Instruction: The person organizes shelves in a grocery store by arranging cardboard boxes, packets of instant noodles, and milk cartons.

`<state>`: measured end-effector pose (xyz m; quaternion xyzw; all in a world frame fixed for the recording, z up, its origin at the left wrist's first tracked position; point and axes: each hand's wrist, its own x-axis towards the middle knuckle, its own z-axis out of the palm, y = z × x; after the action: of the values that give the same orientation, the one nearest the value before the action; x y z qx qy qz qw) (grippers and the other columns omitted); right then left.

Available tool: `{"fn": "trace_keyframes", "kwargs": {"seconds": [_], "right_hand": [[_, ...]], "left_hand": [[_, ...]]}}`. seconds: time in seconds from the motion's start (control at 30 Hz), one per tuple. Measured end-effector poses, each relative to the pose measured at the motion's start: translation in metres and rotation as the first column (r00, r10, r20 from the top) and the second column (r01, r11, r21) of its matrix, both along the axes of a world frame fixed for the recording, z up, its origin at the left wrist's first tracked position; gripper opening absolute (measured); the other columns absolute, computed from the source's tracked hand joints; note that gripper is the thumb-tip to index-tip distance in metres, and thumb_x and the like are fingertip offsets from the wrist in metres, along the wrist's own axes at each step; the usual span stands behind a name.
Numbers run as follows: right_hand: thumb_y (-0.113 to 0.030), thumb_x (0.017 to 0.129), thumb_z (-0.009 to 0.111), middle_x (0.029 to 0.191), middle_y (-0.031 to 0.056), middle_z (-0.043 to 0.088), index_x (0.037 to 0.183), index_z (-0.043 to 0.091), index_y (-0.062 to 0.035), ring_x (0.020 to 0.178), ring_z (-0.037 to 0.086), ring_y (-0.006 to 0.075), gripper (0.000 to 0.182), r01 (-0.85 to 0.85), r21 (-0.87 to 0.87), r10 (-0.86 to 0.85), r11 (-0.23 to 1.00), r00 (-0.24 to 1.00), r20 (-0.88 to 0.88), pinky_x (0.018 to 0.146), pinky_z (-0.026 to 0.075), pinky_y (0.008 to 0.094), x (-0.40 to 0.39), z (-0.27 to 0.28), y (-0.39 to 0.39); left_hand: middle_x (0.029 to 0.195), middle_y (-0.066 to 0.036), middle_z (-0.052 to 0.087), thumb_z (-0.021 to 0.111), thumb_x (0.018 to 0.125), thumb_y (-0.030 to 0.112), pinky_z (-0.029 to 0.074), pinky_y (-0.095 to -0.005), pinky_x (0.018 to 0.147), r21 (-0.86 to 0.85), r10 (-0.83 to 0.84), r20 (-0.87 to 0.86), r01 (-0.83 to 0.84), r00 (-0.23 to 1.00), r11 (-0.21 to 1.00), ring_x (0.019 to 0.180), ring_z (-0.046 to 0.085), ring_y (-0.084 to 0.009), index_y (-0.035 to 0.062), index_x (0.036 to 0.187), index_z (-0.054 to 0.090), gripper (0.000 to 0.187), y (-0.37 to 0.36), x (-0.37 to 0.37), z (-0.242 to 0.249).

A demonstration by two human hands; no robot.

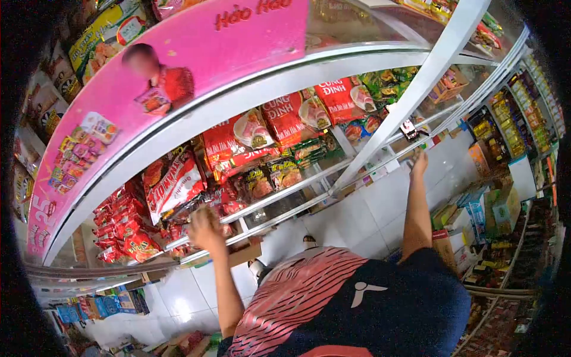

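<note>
My left hand [206, 230] is at the front rail of the shelf, close to shiny red noodle packets [143, 247]. It is blurred, and its fingers cannot be made out well. Just above it leans a large red and white noodle bag [174, 185]. My right hand [419, 162] is raised near the rail on the right, its fingers a little apart and nothing visible in them. A phone [409, 129] with a lit screen sits at the rail just beyond that hand.
Large red noodle bags [291, 119] fill the shelf's middle, with smaller dark packets [285, 172] in front. A white slanted post [410, 98] crosses the shelf. A pink sign [238, 53] curves above. Stocked racks [517, 119] and boxes [505, 205] stand at right, over a tiled floor [357, 214].
</note>
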<state>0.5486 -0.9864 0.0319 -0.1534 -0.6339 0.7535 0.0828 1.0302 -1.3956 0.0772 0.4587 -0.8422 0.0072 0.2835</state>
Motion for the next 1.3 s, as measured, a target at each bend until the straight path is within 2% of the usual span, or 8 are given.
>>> {"fn": "trace_keyframes", "kwargs": {"seconds": [0.07,0.17,0.57,0.7,0.8,0.97,1.1,1.3], "right_hand": [[-0.043,0.078,0.054,0.068,0.0017,0.054,0.111,0.048,-0.0037,0.059,0.052,0.0129,0.051,-0.067,-0.069,0.073,0.995,0.993,0.094,0.049,0.043,0.0283,-0.035,0.007,0.001],[-0.046,0.076,0.055,0.068,0.0009,0.055,0.106,0.052,-0.0084,0.061,0.053,0.0144,0.048,0.005,-0.307,0.092,0.952,0.949,0.302,0.05,0.044,0.0296,-0.056,0.014,-0.009],[-0.039,0.08,0.055,0.07,0.0026,0.05,0.079,0.052,-0.0112,0.053,0.047,0.0135,0.028,0.072,-0.18,-0.039,0.981,0.983,0.177,0.051,0.041,0.0252,-0.031,0.006,-0.028],[-0.019,0.087,0.046,0.068,-0.001,0.047,0.085,0.054,-0.0049,0.062,0.043,0.0088,0.017,0.036,0.258,0.069,0.965,0.921,-0.383,0.056,0.038,0.0224,0.075,-0.004,-0.049],[-0.003,0.08,0.052,0.081,0.0021,0.054,0.086,0.057,-0.0017,0.072,0.05,0.012,0.007,-0.185,0.214,0.273,0.959,0.801,-0.532,0.065,0.041,0.0242,0.163,-0.008,-0.098],[-0.006,0.077,0.056,0.086,0.0105,0.057,0.086,0.057,-0.0018,0.078,0.056,0.0232,0.009,-0.471,0.581,0.691,0.664,0.683,-0.236,0.072,0.044,0.0328,0.201,0.019,-0.15],[-0.011,0.074,0.059,0.104,0.0137,0.054,0.094,0.057,-0.0038,0.102,0.048,0.0318,0.022,-0.309,0.799,0.828,0.517,0.416,-0.375,0.085,0.038,0.0404,0.206,0.053,-0.196],[-0.02,0.076,0.056,0.114,0.014,0.05,0.104,0.055,-0.0038,0.11,0.043,0.0308,0.033,-0.044,0.933,0.868,0.358,0.383,-0.315,0.091,0.032,0.0435,0.21,0.03,-0.234]], "left_hand": [[0.121,-0.005,0.049,0.054,0.079,0.031,0.029,-0.0474,0.086,-0.075,0.341,0.084,-0.336,0.936,0.939,0.104,0.044,-0.0316,0.0215,0.118,0.051,0.04,-0.009,0.028,-0.013],[0.123,-0.007,0.047,0.052,0.082,0.029,0.028,-0.0456,0.089,-0.086,0.367,0.059,-0.362,0.928,0.928,0.103,0.043,-0.0333,0.0171,0.116,0.051,0.037,-0.01,0.028,-0.014],[0.121,-0.009,0.045,0.054,0.081,0.03,0.03,-0.0463,0.087,-0.001,-0.269,0.16,0.272,0.95,0.962,0.104,0.042,-0.033,0.0171,0.112,0.051,0.034,0.008,-0.019,0.009],[0.12,-0.01,0.046,0.055,0.08,0.024,0.031,-0.0464,0.089,-0.043,-0.081,0.183,0.091,0.98,0.995,0.103,0.043,-0.0347,0.0144,0.114,0.051,0.035,-0.026,0.031,0.005],[0.12,-0.011,0.047,0.056,0.078,0.022,0.033,-0.044,0.089,-0.069,-0.022,0.116,0.031,0.993,0.997,0.102,0.044,-0.0358,0.0114,0.114,0.05,0.038,-0.026,0.028,0.0],[0.101,-0.012,0.054,0.058,0.076,0.023,0.04,-0.0427,0.075,0.038,-0.254,-0.025,0.255,0.967,0.966,0.092,0.048,-0.0344,0.0086,0.098,0.055,0.027,0.024,-0.067,0.023],[0.104,-0.011,0.052,0.057,0.077,0.027,0.04,-0.0419,0.075,-0.035,-0.387,0.063,0.389,0.92,0.92,0.09,0.048,-0.0311,0.0096,0.1,0.055,0.029,0.058,-0.137,0.01],[0.113,-0.012,0.05,0.057,0.077,0.027,0.039,-0.0421,0.079,0.007,-0.268,0.162,0.27,0.95,0.963,0.096,0.048,-0.032,0.012,0.106,0.054,0.032,0.029,-0.083,0.014]]}}
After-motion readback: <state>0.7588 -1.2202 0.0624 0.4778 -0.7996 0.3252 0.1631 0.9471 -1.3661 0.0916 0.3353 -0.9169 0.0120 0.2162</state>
